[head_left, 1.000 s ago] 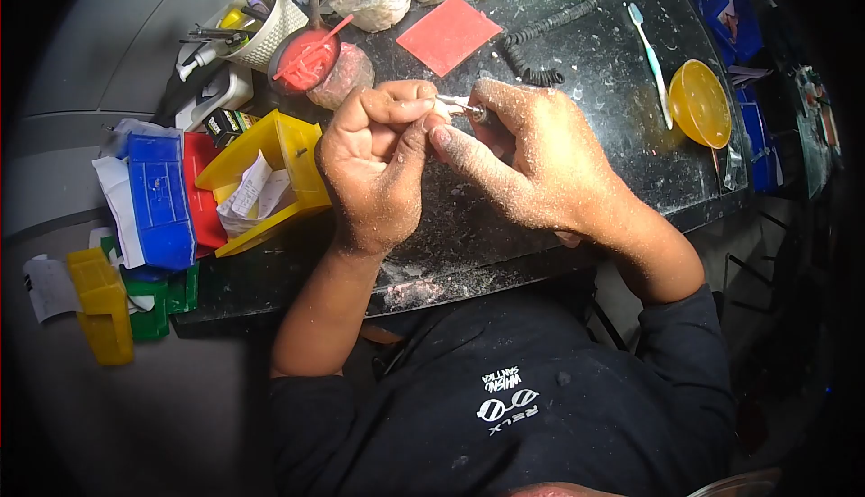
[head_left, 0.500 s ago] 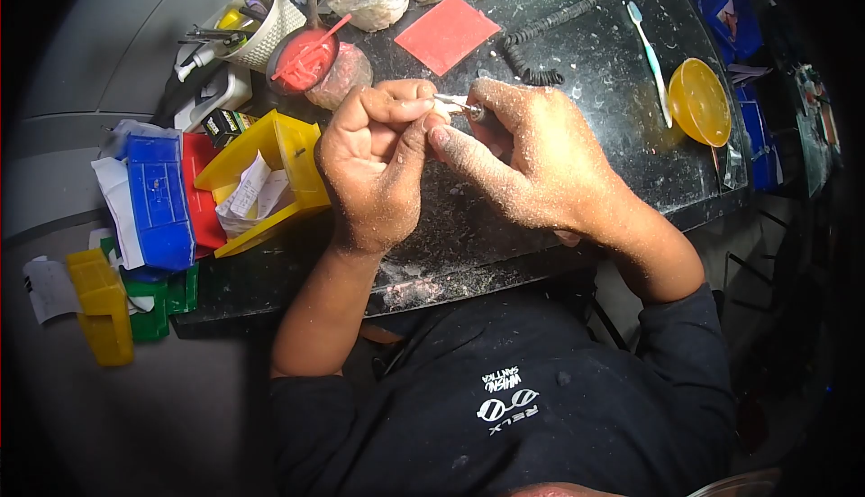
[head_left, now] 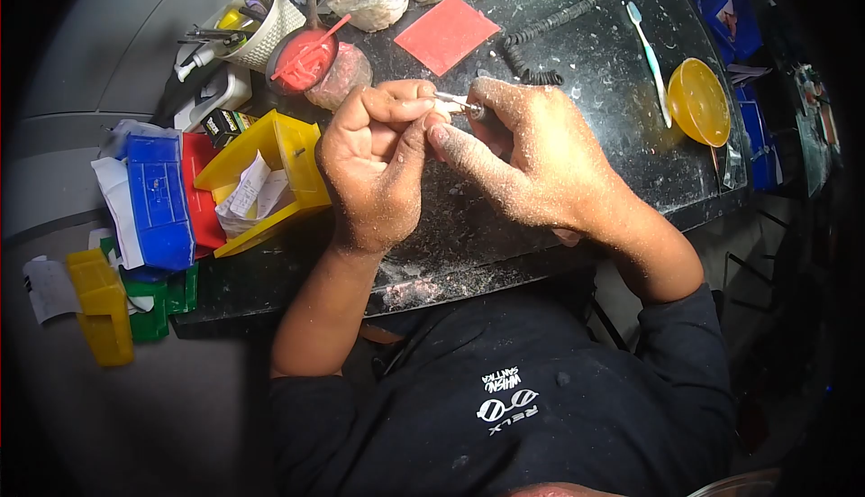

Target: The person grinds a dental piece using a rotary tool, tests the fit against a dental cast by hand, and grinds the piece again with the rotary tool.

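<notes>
Above the dark bench, my left hand [head_left: 378, 159] pinches a small pale piece [head_left: 441, 111] between thumb and fingertips; most of it is hidden. My right hand [head_left: 541, 150], coated in pale dust, is closed around a rotary handpiece [head_left: 476, 111]. Only the handpiece's metal front end shows, close against the pale piece, and the rest is inside the palm. Both thumbs meet at the piece. Behind the right hand a coiled black cord [head_left: 541, 75] lies on the bench.
Left are a yellow bin [head_left: 306, 168] with papers, a blue bin [head_left: 162, 195] and a pan of red wax strips [head_left: 306, 64]. A red wax sheet [head_left: 446, 33] lies ahead. At right are a toothbrush [head_left: 651, 60] and a yellow bowl [head_left: 699, 102]. Dust covers the bench [head_left: 468, 245].
The hands stay together in almost the same place. Around the pale piece and the handpiece tip there is only a very slight shift.
</notes>
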Motion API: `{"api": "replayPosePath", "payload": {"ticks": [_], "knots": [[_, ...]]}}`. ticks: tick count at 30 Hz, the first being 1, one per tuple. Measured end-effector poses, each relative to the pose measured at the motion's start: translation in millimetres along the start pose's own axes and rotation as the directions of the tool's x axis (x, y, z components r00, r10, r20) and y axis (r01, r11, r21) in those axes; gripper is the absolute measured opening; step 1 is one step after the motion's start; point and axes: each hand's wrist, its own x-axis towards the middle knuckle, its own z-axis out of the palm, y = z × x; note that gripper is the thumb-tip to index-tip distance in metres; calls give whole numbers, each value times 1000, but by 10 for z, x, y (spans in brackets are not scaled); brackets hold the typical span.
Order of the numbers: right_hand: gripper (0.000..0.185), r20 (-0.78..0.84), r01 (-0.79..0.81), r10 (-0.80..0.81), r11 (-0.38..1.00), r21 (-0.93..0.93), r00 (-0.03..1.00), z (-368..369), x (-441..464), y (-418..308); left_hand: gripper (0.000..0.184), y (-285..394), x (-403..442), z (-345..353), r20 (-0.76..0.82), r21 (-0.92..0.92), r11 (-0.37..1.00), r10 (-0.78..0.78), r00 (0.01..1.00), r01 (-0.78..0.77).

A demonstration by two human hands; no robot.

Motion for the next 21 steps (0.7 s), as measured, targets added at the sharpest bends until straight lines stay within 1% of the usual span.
{"api": "replayPosePath", "payload": {"ticks": [3, 5, 10, 12, 15, 21], "knots": [[46, -10, 12, -12, 1000, -12, 1000, 41, -6, 34, 13, -1, -1, 5, -17, 19, 1000, 4, 1000, -3], [46, -35, 61, -62, 998, -22, 997, 60, -7, 63, 14, 2, -1, 10, -20, 24, 1000, 5, 1000, -5], [47, -11, 34, -34, 999, -9, 999, 32, -5, 18, 15, 13, -2, 25, -31, 38, 999, 9, 999, -8], [47, -3, 19, -19, 1000, -13, 1000, 27, -3, 14, 15, 5, -5, 23, -25, 1, 1000, 9, 1000, -9], [47, 9, 14, -14, 1000, -21, 1000, 29, -4, 8, 15, -11, -6, 8, -20, -1, 1000, 20, 1000, -20], [49, -27, 27, -28, 1000, -11, 999, 49, -13, 2, 16, 8, -6, 55, -45, 6, 999, 38, 998, -38]]}}
